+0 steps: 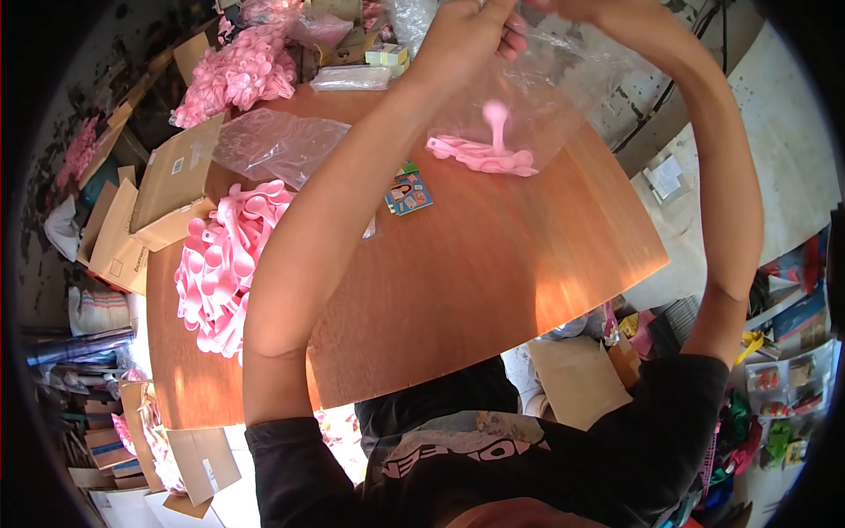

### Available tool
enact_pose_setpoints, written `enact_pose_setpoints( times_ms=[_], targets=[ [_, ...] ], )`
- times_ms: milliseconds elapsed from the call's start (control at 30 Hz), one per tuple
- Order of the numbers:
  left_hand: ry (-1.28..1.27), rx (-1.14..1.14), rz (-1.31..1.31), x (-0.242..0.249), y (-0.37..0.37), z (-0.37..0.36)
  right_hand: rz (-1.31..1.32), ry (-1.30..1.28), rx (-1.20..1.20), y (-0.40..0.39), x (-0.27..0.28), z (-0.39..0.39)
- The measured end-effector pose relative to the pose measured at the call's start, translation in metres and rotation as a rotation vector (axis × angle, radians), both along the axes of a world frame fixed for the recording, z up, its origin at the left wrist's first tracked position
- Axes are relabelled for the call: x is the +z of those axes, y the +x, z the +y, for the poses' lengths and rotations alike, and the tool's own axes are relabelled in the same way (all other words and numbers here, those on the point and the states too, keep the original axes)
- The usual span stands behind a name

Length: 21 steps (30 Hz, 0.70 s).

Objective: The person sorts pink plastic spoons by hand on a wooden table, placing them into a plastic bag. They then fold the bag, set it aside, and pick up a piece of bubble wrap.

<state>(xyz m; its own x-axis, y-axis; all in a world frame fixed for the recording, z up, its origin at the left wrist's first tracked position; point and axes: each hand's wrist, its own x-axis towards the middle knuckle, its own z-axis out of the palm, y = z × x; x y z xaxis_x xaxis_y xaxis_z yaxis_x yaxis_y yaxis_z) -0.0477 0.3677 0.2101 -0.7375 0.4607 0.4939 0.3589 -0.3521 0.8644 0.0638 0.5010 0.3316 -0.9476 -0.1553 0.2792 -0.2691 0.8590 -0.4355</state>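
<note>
My left hand is raised at the top of the view, its fingers closed on the upper part of a clear plastic bag. Beside it, my right hand is bent inward at the bag's top, partly cut off by the frame edge and blurred; its fingers look pinched on the plastic. Low in the bag are several pink spoons, most lying flat, one standing upright. The bag hangs over the far side of the wooden table. Under my left forearm lies a small blue printed card.
A heap of loose pink spoons lies on the table's left side. Behind it are an open cardboard box and another clear plastic bag. A large pink pile and a plastic-wrapped pack stand at the back.
</note>
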Motion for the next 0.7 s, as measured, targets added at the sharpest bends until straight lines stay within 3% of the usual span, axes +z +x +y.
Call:
enact_pose_setpoints(
  times_ms=[67,133,200,267,333,400,433,500,533,600,633,700],
  targets=[
    [-0.004,0.011,-0.036,0.0,-0.002,-0.003,0.381,-0.24,0.18,0.034,-0.008,-0.002],
    [-0.01,0.02,-0.074,-0.004,-0.005,-0.006,0.839,-0.129,-0.033,0.04,-0.035,0.029],
    [0.011,-0.037,0.037,-0.01,-0.008,-0.011,1.022,-0.552,0.127,0.026,-0.094,0.072],
    [0.003,-0.064,0.148,-0.012,0.011,-0.024,0.749,-0.598,-0.001,0.012,-0.17,0.109],
    [-0.003,-0.083,0.263,-0.023,0.016,-0.036,0.249,-0.499,-0.184,0.005,-0.239,0.118],
    [0.303,0.005,0.298,-0.067,0.003,-0.039,0.217,-0.556,0.011,-0.013,-0.297,0.125],
    [0.299,-0.001,0.301,-0.09,-0.007,-0.037,0.243,-0.516,0.072,-0.019,-0.307,0.121],
    [0.245,0.549,0.291,-0.133,-0.028,-0.032,0.264,-0.596,0.058,-0.031,-0.309,0.115],
    [0.242,0.547,0.29,-0.144,-0.028,-0.033,0.28,-0.673,0.047,-0.034,-0.31,0.116],
    [-0.103,0.19,0.178,-0.159,-0.023,-0.039,0.178,-0.669,0.041,-0.037,-0.311,0.123],
    [-0.105,0.191,0.179,-0.161,-0.027,-0.041,0.077,-0.661,0.035,-0.038,-0.311,0.127],
    [-0.594,-0.099,0.05,-0.163,-0.029,-0.042,0.085,-0.593,0.056,-0.031,-0.31,0.142]
  ],
)
